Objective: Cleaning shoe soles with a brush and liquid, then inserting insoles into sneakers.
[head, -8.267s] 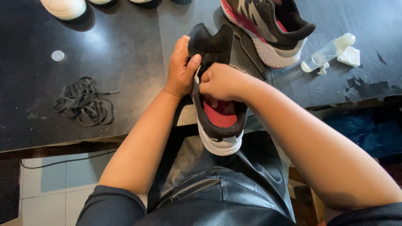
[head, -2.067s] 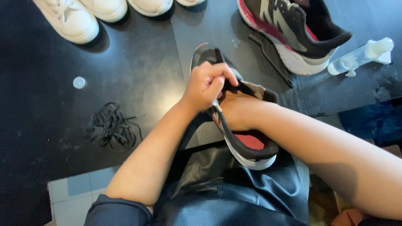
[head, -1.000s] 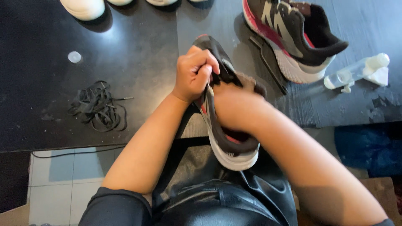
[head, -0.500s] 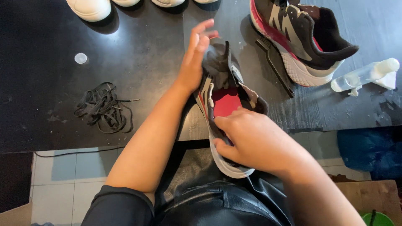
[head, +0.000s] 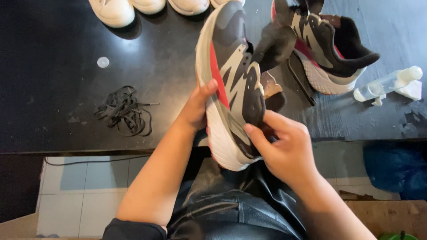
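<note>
— What do the hands hold?
— The left hand [head: 195,109] grips the sole edge of the black, grey and red sneaker [head: 231,84]. The right hand [head: 284,146] closes on its heel. The sneaker is tilted on its side, above the near edge of the black table [head: 58,98].
— What is around?
— The matching sneaker [head: 329,53] is just to the right, partly hidden behind the held one. Further right lies a clear bottle [head: 384,84]. Loose black laces [head: 124,111] lie left, white shoes [head: 147,6] at the far edge.

Laces [head: 123,110] left of held shoe [head: 231,84]
</note>
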